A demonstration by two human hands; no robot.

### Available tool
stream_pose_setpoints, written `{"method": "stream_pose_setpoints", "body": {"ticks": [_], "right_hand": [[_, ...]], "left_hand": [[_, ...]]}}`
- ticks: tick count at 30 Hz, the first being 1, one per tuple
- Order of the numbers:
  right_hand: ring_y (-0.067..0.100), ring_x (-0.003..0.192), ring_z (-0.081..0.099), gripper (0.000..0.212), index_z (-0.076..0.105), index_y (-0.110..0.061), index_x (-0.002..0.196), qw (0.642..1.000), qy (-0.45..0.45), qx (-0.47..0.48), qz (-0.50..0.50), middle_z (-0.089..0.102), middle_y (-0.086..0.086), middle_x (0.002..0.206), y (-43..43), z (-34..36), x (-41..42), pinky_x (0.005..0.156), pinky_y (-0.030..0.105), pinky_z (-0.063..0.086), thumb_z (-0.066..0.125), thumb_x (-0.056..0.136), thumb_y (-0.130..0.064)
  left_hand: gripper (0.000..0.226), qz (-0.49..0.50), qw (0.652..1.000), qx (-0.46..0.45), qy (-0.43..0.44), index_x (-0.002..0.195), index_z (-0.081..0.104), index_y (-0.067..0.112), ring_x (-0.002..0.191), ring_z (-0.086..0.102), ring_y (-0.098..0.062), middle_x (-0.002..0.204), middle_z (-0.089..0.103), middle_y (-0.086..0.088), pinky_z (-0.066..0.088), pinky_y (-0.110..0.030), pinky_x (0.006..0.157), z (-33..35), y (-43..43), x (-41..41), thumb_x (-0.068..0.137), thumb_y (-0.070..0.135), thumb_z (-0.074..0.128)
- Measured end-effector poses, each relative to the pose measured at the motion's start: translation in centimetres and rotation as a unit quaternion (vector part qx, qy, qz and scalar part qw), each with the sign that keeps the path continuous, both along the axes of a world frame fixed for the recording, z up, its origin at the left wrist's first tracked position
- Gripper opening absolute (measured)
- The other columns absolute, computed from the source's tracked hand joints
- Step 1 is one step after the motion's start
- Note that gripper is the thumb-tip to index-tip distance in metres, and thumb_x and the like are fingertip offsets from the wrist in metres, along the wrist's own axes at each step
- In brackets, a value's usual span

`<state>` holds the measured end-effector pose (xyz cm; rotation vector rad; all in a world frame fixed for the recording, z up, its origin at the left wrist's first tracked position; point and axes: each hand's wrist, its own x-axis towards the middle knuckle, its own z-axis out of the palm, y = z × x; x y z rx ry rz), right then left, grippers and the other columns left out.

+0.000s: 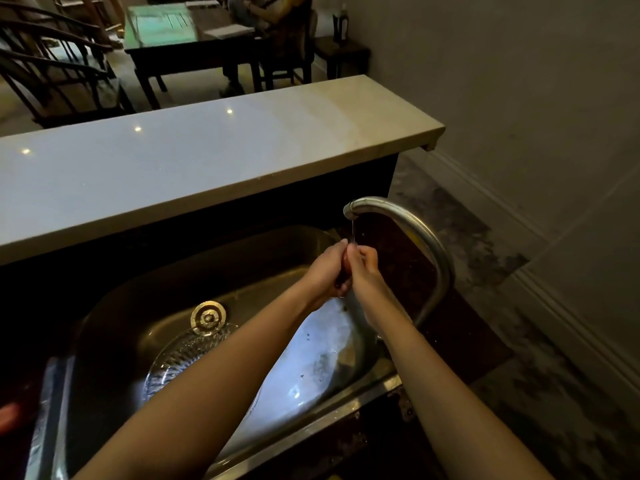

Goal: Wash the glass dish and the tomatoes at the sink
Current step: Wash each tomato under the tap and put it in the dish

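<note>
Both hands meet under the spout of the curved metal tap (408, 230), where a thin stream of water falls. My left hand (325, 268) and my right hand (363, 268) cup a red tomato (345, 263) between them; only a sliver of it shows. The ribbed glass dish (183, 355) lies in the bottom of the steel sink (242, 258), partly hidden under my left forearm, just in front of the round drain (207, 318).
A raised pale counter (194, 161) runs behind the sink. Something red (10, 414) lies at the far left edge beside the sink, blurred. A marble floor and wall lie to the right. A dining table, chairs and a seated person are beyond the counter.
</note>
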<state>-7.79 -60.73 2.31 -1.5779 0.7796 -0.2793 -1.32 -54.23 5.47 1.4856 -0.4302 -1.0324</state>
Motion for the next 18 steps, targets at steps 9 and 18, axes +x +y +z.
{"method": "stream_pose_setpoints", "body": {"ticks": [9, 18], "right_hand": [[0.008, 0.086, 0.06, 0.02, 0.054, -0.046, 0.085, 0.994, -0.078, -0.061, -0.04, 0.061, -0.009, 0.09, -0.5, 3.0, 1.5, 0.068, 0.028, 0.054, 0.036, 0.09, -0.054], [0.014, 0.083, 0.06, 0.021, 0.056, -0.034, 0.084, 0.989, -0.079, 0.035, -0.117, 0.061, -0.002, 0.088, -1.0, 4.6, 2.2, 0.069, 0.03, 0.049, 0.041, 0.093, -0.044]], "left_hand": [[0.036, 0.014, 0.995, -0.045, 0.087, 0.081, 0.053, 0.018, 0.041, 0.048, -0.006, 0.058, 0.053, 0.003, 0.035, -0.016, 0.039, 2.8, -1.3, 0.7, 0.1, 0.038, 0.03], [0.044, 0.011, 0.999, 0.033, -0.025, 0.084, 0.047, 0.01, 0.035, 0.034, -0.006, 0.055, 0.036, -0.001, 0.026, -0.015, 0.033, 3.4, -1.4, 0.6, 0.098, 0.047, 0.027]]}}
